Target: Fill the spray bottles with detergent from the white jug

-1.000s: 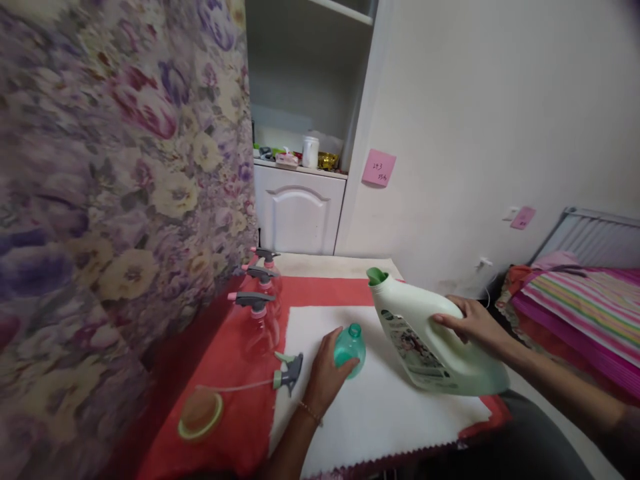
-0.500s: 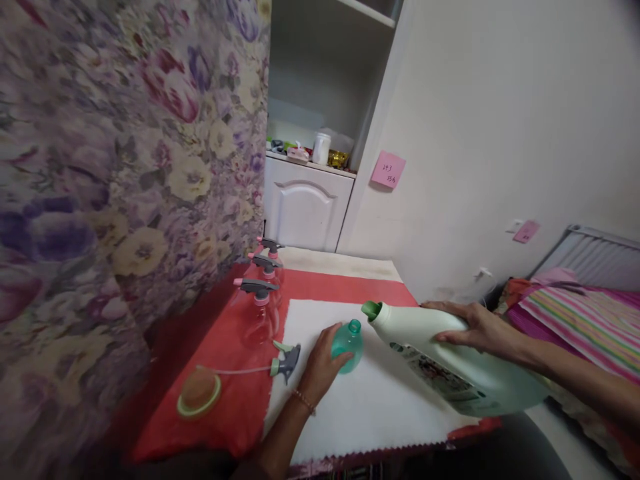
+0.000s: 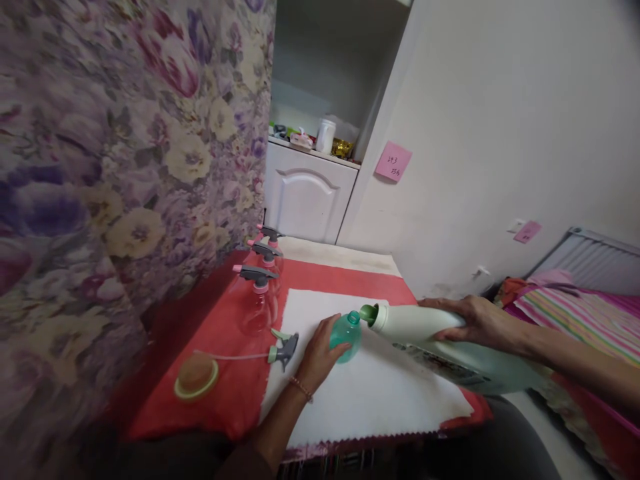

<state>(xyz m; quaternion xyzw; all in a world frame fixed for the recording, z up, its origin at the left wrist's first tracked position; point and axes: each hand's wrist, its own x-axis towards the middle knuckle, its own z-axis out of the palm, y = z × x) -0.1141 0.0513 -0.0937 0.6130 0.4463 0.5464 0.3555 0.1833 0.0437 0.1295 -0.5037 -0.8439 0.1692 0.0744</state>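
Note:
My left hand (image 3: 320,357) is wrapped round a small green see-through spray bottle (image 3: 346,339) without its top, tilted slightly to the right over a white cloth (image 3: 370,393). My right hand (image 3: 477,327) grips a big pale green detergent jug (image 3: 415,323), tipped almost level. The jug's green spout lies right by the bottle's mouth; whether liquid is flowing I cannot make out. Left of my left hand lies the grey and green spray head (image 3: 283,351) with its thin tube. Several clear spray bottles (image 3: 259,310) with grey and pink triggers stand farther back.
A round item with a yellow-green rim (image 3: 197,387) rests on the red table cover (image 3: 225,393) at the left. Floral wallpaper (image 3: 150,200) borders the left side, a white cabinet (image 3: 307,193) the back. A bed with striped bedding (image 3: 570,313) is at the right.
My right hand has tipped the jug closer to level and brought its spout over to the small bottle's mouth. My left hand still holds the bottle. The camera view has shifted slightly.

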